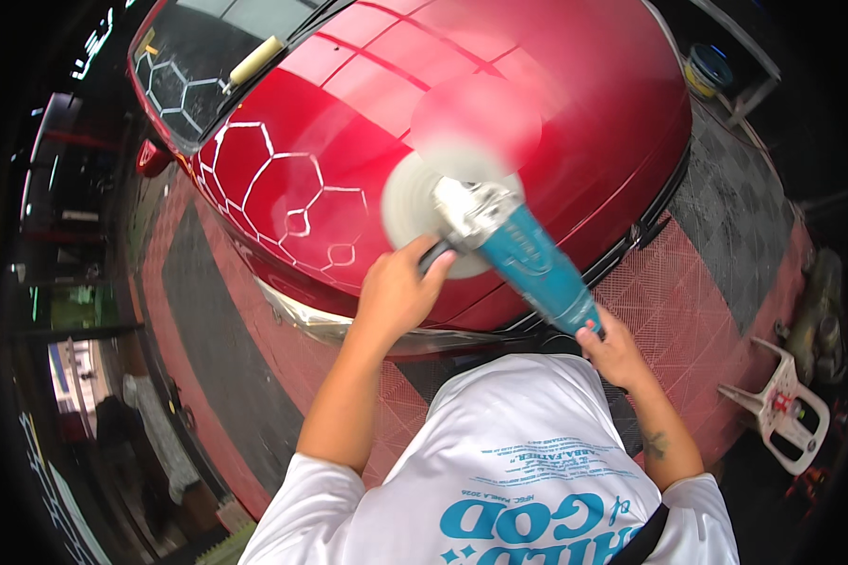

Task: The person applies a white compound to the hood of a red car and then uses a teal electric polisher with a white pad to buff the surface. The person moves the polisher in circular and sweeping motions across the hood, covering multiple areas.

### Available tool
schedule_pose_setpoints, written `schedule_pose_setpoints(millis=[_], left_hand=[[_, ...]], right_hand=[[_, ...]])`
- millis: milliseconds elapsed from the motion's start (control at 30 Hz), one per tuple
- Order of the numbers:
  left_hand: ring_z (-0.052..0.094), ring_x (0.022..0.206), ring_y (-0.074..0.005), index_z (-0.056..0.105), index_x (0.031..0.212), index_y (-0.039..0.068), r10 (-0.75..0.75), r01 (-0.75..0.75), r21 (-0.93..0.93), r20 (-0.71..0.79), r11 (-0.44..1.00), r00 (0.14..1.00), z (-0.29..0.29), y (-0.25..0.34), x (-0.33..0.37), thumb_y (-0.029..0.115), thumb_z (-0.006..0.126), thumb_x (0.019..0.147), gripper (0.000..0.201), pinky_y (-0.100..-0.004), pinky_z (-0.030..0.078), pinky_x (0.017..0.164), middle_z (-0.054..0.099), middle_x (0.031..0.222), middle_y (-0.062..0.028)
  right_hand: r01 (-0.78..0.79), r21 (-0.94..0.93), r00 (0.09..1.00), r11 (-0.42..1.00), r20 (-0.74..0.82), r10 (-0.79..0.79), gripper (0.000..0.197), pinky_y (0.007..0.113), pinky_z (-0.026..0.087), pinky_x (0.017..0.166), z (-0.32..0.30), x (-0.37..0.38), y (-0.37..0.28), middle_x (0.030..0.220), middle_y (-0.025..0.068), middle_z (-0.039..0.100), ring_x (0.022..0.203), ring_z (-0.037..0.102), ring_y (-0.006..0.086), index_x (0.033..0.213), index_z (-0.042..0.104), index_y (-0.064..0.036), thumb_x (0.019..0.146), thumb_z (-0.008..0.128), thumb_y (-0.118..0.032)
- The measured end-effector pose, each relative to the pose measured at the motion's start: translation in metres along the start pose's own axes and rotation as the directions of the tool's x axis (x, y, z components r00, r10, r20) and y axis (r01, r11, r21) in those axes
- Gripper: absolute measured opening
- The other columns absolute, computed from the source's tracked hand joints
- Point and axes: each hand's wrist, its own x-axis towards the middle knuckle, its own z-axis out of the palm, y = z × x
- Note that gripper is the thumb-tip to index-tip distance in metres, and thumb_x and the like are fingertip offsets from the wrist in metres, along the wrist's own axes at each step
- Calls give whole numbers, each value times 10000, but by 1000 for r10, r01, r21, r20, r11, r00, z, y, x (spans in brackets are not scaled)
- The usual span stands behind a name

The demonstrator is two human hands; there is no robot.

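Note:
A teal polisher (535,262) with a metal head lies over the front of the red car hood (349,141). Its round white pad (413,202) is on or just above the paint; I cannot tell which. My left hand (403,287) is closed round the dark side handle beside the metal head. The rear end of the teal body sits in the grip of my right hand (614,348). Hazy smears mark the hood beyond the pad. White hexagon outlines (269,184) run along the hood's left side.
A cream roller-shaped object (254,62) rests near the windshield's lower edge. Beyond the car at far right stands a bucket (707,71). A white plastic chair (790,410) is at my right on the red and grey tiled floor (674,292). The car's bumper is close before me.

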Motion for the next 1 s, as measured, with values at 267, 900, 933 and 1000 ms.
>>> schedule_pose_setpoints(millis=[267,900,933,1000], left_hand=[[769,916,-160,779,1387,-35,-146,130,-148,-99,980,984,-56,-158,-89,299,803,1088,449,-365,611,851,849,1033,-166],[761,1097,-541,809,1331,78,319,-367,158,265,916,910,76,64,46,454,716,1104,450,-624,599,953,806,1099,-322],[764,1094,-540,807,1340,78,370,-419,148,275,896,887,79,76,65,460,704,1113,457,-621,599,965,811,1095,-314],[767,1104,-532,805,1353,68,335,-388,111,330,915,883,80,101,91,459,715,1109,470,-596,601,958,815,1083,-308]], right_hand=[[91,-130,993,987,83,-80,831,543,584,1097,157,-5,-41,1278,292,815,1247,759,518,1669,560,-122,1041,731,-639],[71,-78,827,994,-553,-103,629,472,629,980,53,-28,98,1199,215,842,1121,816,424,1414,730,-66,863,961,-264],[13,-5,859,1000,-512,-14,594,461,624,972,37,-21,93,1179,195,842,1089,814,392,1394,734,-56,871,948,-242],[-134,120,889,984,-424,173,548,448,615,966,8,-12,78,1155,167,841,1050,809,344,1365,738,-43,881,930,-213]])
